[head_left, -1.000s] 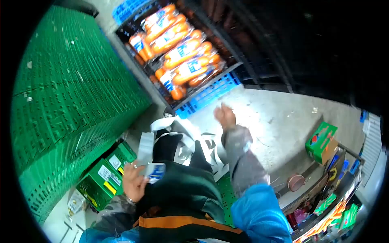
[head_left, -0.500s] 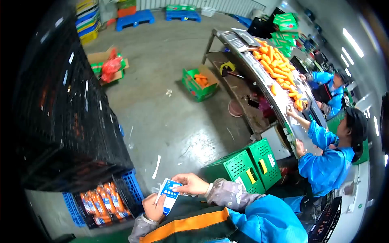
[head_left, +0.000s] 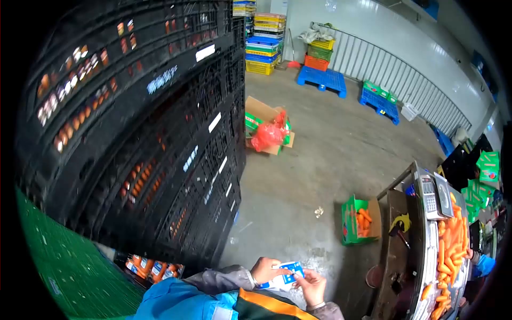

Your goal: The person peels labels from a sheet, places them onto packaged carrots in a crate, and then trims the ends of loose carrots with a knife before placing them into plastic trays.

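Note:
My left hand and my right hand meet at the bottom of the view, close in front of my body. Together they hold a small blue and white label card. The left fingers pinch its left side and the right fingers touch its lower right edge. Grey cuffs and blue sleeves cover both arms. What is printed on the card is too small to read.
A tall stack of black crates fills the left, with green crates below and bagged carrots at its foot. On the concrete floor stand a green box of carrots and a cardboard box with a red bag. A carrot-laden sorting table with a scale runs along the right.
The view has swung up and round, from the floor and co-workers to the black crate stack and far hall. Both hands still hold the card, now lower and nearer my body.

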The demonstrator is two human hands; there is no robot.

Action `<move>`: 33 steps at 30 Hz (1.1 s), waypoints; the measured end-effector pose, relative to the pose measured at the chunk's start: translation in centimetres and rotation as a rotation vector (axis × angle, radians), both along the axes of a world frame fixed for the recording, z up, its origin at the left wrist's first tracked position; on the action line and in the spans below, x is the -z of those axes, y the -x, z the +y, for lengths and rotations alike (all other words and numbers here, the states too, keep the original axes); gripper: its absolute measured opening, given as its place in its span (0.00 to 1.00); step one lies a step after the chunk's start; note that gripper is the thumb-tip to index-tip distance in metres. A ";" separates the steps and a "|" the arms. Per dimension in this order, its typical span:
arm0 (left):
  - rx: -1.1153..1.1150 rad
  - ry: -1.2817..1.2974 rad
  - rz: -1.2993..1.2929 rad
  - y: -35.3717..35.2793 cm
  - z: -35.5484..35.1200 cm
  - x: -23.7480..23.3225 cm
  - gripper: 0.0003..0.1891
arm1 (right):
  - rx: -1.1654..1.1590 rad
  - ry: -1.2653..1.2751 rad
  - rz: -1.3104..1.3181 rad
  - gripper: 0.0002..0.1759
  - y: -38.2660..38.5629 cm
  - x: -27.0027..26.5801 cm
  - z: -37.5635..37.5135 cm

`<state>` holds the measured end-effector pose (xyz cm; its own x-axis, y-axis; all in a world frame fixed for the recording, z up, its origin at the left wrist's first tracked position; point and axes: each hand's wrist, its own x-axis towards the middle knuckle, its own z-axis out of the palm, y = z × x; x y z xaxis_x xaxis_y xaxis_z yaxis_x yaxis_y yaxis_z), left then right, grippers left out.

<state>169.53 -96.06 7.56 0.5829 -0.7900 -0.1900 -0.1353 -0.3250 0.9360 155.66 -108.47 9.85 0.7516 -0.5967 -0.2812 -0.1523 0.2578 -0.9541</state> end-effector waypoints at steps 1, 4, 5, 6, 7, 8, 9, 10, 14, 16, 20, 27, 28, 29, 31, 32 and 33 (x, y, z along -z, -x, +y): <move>0.006 -0.028 -0.068 -2.0 -1.1 -1.3 0.16 | -0.002 0.027 -0.036 0.09 -1.9 -0.8 -1.5; 0.079 0.179 -0.038 -6.0 -3.5 -4.3 0.16 | -0.014 0.069 -0.103 0.06 -7.2 -3.0 -5.4; 0.108 0.241 -0.056 -7.1 -4.2 -5.2 0.17 | -0.019 0.066 -0.145 0.04 -8.9 -4.3 -6.6; 0.146 0.164 0.043 -8.7 -5.0 -4.9 0.16 | -0.062 0.103 -0.136 0.04 -10.5 -4.8 -8.3; 0.083 0.201 0.043 -10.0 -6.2 -5.1 0.14 | -0.104 0.142 -0.130 0.04 -12.3 -5.2 -10.1; 0.021 0.239 0.044 -11.3 -7.6 -5.6 0.13 | -0.100 0.093 -0.188 0.04 -14.3 -6.1 -11.4; -0.044 0.278 0.048 -12.8 -9.2 -6.7 0.12 | -0.152 0.070 -0.229 0.09 -16.2 -6.7 -13.3; -0.028 0.161 -0.003 -14.9 -10.9 -7.8 0.12 | -0.131 0.030 -0.295 0.11 -18.6 -8.4 -14.5; 0.032 0.430 -0.178 -21.4 -19.2 -7.3 0.10 | -0.328 -0.033 -0.367 0.13 -27.4 -7.1 -21.3; 0.361 -0.209 -0.470 -28.3 -22.4 -12.7 0.16 | -0.280 -0.148 -0.437 0.07 -30.8 -6.5 -24.1; -0.109 0.077 -0.598 -45.8 -26.9 -24.4 0.22 | -0.032 -0.448 -0.371 0.08 -34.9 -3.2 -33.8; -1.170 -1.117 -1.502 -65.9 -23.9 -41.1 0.33 | 0.306 -0.273 -0.088 0.07 -31.8 3.5 -45.3; -1.162 -1.171 -1.358 -67.3 -22.9 -42.0 0.32 | 0.362 -0.199 -0.039 0.09 -30.9 4.4 -46.0; -1.099 -1.110 -1.413 -71.1 -20.1 -41.2 0.33 | 0.437 -0.137 0.019 0.11 -29.8 5.2 -45.7; -0.993 -1.203 -1.146 -73.0 -20.7 -42.4 0.28 | 0.501 -0.163 0.050 0.14 -27.1 6.9 -44.6; -0.990 -1.188 -1.138 -73.0 -22.7 -42.5 0.28 | 0.537 -0.122 0.095 0.15 -26.4 7.8 -43.0; -0.934 -1.153 -1.188 -73.6 -23.6 -40.7 0.27 | 0.581 -0.083 0.168 0.16 -25.3 7.7 -42.2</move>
